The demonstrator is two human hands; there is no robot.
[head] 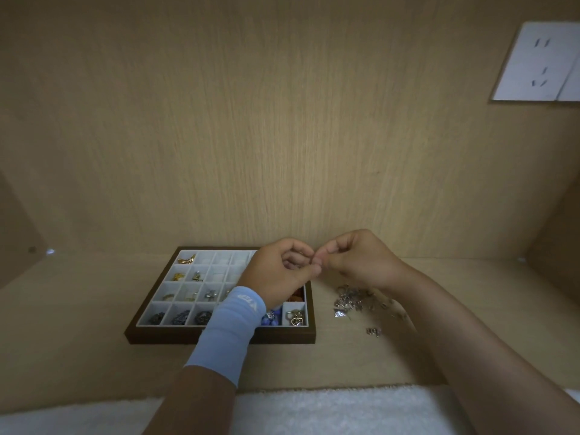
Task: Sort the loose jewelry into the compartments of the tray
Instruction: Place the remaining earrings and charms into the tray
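The left hand (279,273) and right hand (359,262) are hovering over the tray's (219,338) right side, fingers curled and fingertips meeting. I cannot tell whether they are pinching a piece. The tray is sitting on the worktop (78,324), and loose jewelry (350,301) is lying piled just right of it.

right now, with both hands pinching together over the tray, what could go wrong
1. Whatever the left hand and right hand pinch is too small to see; if it slips, it may fall into a wrong compartment of the tray.
2. The right forearm hangs close over the loose jewelry pile and could scatter it.
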